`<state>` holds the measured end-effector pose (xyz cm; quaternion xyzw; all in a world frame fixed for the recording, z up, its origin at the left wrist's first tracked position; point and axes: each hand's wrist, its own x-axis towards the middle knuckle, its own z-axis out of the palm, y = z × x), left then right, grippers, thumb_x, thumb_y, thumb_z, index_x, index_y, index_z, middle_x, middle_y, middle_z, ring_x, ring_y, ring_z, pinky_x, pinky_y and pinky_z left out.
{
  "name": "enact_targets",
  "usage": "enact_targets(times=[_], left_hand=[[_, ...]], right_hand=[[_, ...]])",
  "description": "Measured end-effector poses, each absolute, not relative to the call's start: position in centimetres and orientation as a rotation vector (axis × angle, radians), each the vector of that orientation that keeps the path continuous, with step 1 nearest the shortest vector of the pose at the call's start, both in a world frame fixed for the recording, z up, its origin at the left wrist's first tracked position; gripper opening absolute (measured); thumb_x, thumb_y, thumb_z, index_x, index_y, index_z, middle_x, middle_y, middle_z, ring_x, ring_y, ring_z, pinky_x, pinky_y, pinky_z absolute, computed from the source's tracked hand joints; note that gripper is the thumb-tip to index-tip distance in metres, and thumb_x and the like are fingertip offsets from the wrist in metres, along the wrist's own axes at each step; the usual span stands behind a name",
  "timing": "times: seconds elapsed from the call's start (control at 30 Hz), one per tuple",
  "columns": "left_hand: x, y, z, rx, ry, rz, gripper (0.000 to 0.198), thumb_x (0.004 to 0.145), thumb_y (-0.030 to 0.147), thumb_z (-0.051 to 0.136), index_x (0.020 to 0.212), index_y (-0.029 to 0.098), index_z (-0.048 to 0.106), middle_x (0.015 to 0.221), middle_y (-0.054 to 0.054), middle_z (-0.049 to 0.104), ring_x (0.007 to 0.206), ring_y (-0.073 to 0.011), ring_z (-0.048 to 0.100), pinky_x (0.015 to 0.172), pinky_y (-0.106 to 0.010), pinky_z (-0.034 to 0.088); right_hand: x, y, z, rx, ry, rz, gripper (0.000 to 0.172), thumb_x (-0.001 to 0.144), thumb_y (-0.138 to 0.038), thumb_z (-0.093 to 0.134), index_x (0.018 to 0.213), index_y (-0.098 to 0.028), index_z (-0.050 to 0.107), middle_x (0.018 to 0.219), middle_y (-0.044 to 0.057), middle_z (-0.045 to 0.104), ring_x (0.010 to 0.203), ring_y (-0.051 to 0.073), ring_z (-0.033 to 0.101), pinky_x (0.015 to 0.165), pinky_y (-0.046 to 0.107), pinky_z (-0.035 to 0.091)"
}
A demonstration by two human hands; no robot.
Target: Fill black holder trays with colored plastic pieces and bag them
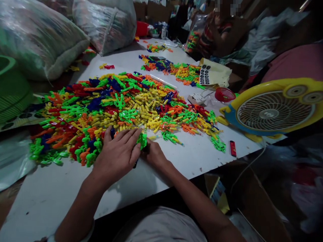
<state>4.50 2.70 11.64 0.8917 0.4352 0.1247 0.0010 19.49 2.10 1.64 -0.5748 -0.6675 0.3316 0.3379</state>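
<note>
My left hand (117, 153) reaches over the near edge of a heap of bright plastic pieces. Its thumb and forefinger close on a small green plastic figure (142, 141). Right beside it, my right hand (155, 154) is closed, its fingers curled and partly hidden behind the green figure. A bit of something dark shows beneath the hands; what the right hand grips cannot be made out. Around them lie small yellow tubes (143, 104), green figures (127, 116) and red, orange and blue ones, heaped on the white table (181, 161).
A yellow and blue fan (267, 112) stands at the right, near a red lighter (232, 148). A red mesh basket (224, 95) and a power strip (196, 99) lie behind. Full plastic sacks (106, 27) and a green basket (13, 90) are at the left. Another person (214, 30) sits across.
</note>
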Motion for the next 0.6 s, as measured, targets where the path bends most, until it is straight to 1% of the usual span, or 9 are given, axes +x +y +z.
enact_targets(times=[0.07, 0.13, 0.2, 0.3, 0.37, 0.43, 0.53, 0.6], left_hand=[[4.5, 2.8, 11.7, 2.792, 1.37, 0.397, 0.052, 0.097, 0.036, 0.031, 0.146, 0.022, 0.038, 0.14, -0.01, 0.055, 0.126, -0.0302, 0.052, 0.114, -0.063, 0.012], [4.4, 3.0, 11.7, 2.79, 1.379, 0.387, 0.051, 0.096, 0.036, 0.032, 0.146, 0.026, 0.037, 0.14, -0.009, 0.056, 0.125, -0.0323, 0.053, 0.112, -0.066, 0.013], [4.3, 3.1, 11.7, 2.783, 1.375, 0.364, 0.047, 0.096, 0.036, 0.032, 0.141, 0.029, 0.046, 0.135, -0.007, 0.06, 0.121, -0.0325, 0.056, 0.11, -0.067, 0.013], [4.1, 3.1, 11.8, 2.769, 1.336, 0.34, 0.042, 0.096, 0.037, 0.032, 0.129, 0.028, 0.057, 0.128, -0.005, 0.065, 0.117, -0.029, 0.058, 0.113, -0.063, 0.012], [3.9, 3.1, 11.9, 2.773, 1.319, 0.33, 0.039, 0.096, 0.038, 0.034, 0.124, 0.028, 0.059, 0.126, -0.004, 0.066, 0.117, -0.0278, 0.057, 0.113, -0.061, 0.011], [3.9, 3.2, 12.0, 2.781, 1.312, 0.306, 0.038, 0.096, 0.04, 0.034, 0.12, 0.028, 0.061, 0.125, -0.004, 0.067, 0.117, -0.0278, 0.057, 0.113, -0.059, 0.011], [3.6, 3.3, 12.1, 2.787, 1.309, 0.261, 0.037, 0.096, 0.041, 0.033, 0.115, 0.027, 0.062, 0.122, -0.004, 0.068, 0.115, -0.0273, 0.058, 0.113, -0.058, 0.012], [3.1, 3.2, 12.2, 2.79, 1.266, 0.241, 0.036, 0.096, 0.041, 0.033, 0.113, 0.027, 0.062, 0.12, -0.003, 0.068, 0.115, -0.026, 0.058, 0.114, -0.056, 0.013]], right_hand=[[18.8, 2.0, 1.3, -1.556, -1.782, 0.775, 0.011, 0.085, -0.023, 0.052, 0.093, -0.02, 0.058, 0.083, 0.003, 0.067, 0.07, 0.017, 0.055, 0.064, 0.026, 0.042], [18.2, 2.0, 0.9, -1.592, -1.807, 0.705, 0.012, 0.09, -0.023, 0.045, 0.092, -0.02, 0.057, 0.087, 0.006, 0.066, 0.075, 0.019, 0.056, 0.067, 0.028, 0.042], [17.8, 2.0, 0.4, -1.593, -1.817, 0.673, 0.015, 0.092, -0.022, 0.041, 0.093, -0.02, 0.056, 0.092, 0.007, 0.065, 0.079, 0.02, 0.056, 0.068, 0.029, 0.042], [17.6, 1.8, 0.2, -1.605, -1.844, 0.647, 0.015, 0.093, -0.025, 0.041, 0.094, -0.021, 0.055, 0.092, 0.006, 0.063, 0.076, 0.019, 0.055, 0.066, 0.028, 0.041], [17.5, 1.6, 0.5, -1.623, -1.848, 0.63, 0.014, 0.094, -0.026, 0.041, 0.095, -0.022, 0.055, 0.093, 0.004, 0.061, 0.075, 0.018, 0.055, 0.066, 0.028, 0.042], [17.7, 1.5, 1.1, -1.609, -1.853, 0.639, 0.013, 0.093, -0.022, 0.041, 0.095, -0.022, 0.055, 0.096, 0.004, 0.061, 0.079, 0.018, 0.056, 0.069, 0.028, 0.043], [18.7, 1.5, 2.2, -1.466, -1.922, 0.725, 0.012, 0.088, -0.013, 0.047, 0.095, -0.02, 0.054, 0.098, 0.005, 0.062, 0.09, 0.019, 0.056, 0.077, 0.029, 0.046], [19.9, 1.3, 2.8, -1.403, -1.869, 0.793, 0.011, 0.085, -0.012, 0.053, 0.094, -0.019, 0.055, 0.095, 0.004, 0.062, 0.09, 0.018, 0.057, 0.078, 0.029, 0.047]])
